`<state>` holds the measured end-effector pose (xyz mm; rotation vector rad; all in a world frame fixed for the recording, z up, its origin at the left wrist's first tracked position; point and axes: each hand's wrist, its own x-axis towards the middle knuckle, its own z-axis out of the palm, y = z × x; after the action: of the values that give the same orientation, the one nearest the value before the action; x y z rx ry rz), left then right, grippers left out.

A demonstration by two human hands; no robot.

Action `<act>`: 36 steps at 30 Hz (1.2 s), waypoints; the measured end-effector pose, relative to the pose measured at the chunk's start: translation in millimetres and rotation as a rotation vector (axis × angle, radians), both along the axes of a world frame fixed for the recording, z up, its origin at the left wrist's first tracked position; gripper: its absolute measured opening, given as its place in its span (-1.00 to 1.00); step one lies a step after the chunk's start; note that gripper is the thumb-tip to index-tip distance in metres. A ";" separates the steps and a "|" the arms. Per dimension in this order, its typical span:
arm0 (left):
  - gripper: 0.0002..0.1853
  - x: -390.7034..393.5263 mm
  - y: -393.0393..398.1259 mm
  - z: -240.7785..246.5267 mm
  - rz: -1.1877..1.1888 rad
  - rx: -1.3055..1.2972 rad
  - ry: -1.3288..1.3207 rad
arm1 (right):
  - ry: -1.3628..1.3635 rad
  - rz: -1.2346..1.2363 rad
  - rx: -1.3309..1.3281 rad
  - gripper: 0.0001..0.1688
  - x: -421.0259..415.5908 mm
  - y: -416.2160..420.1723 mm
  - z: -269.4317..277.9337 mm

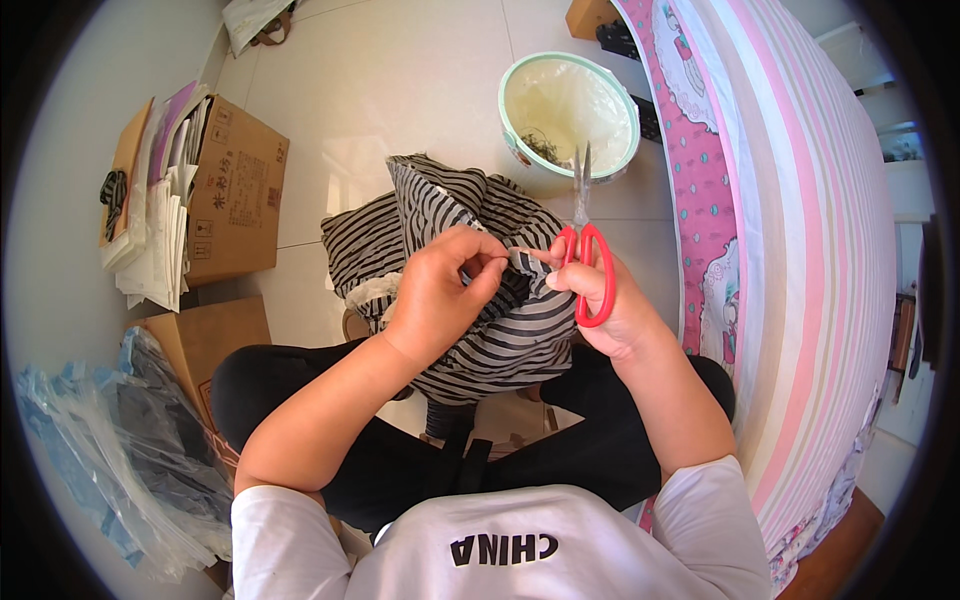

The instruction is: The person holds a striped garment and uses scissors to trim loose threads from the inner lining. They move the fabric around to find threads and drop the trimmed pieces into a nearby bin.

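Note:
Black-and-grey striped fabric [495, 352] lies bunched between my knees and spreads forward. With thumb and forefinger, my left hand [446, 289] pinches a small bit at the edge of the cloth; what exactly sits between the fingertips is too small to tell. My right hand [600, 292] grips a fold of the same fabric between thumb and fingers. Red-handled scissors [581, 225] also hang on that hand, their handle loops around the fingers and the blades pointing away from me, nearly closed.
Beyond the scissors stands a lined waste bin [517, 90] with dark thread scraps inside. A bed with a striped sheet [780, 262] runs along the right. At left are a cardboard box [240, 187], a stack of papers [169, 240], a second box [217, 330] and plastic bags [127, 450].

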<state>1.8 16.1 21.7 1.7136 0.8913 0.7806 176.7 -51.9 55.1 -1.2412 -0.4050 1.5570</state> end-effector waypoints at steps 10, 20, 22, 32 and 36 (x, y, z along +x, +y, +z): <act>-0.86 5.3 -3.4 8.1 -0.072 0.282 0.137 | -0.101 0.031 0.000 -0.74 -9.8 -2.9 -2.5; -0.83 5.9 1.8 10.1 -0.091 0.675 0.251 | -0.198 0.080 -0.008 -0.74 -12.9 -6.7 -11.3; -0.83 2.1 5.0 8.2 -0.069 0.661 0.260 | -0.167 0.068 -0.012 -0.74 -13.5 -6.0 -12.1; -0.95 37.3 54.3 9.0 0.048 0.148 0.202 | -0.127 -0.165 -0.054 -0.73 -12.0 -8.2 -20.4; -0.91 102.2 102.6 3.7 0.042 0.252 0.263 | -0.128 -0.195 -0.086 -0.73 -5.7 -10.2 -20.9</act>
<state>104.0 118.7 25.4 2.0595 1.0443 0.7298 171.1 -62.1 34.2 -1.4084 -0.2911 1.3453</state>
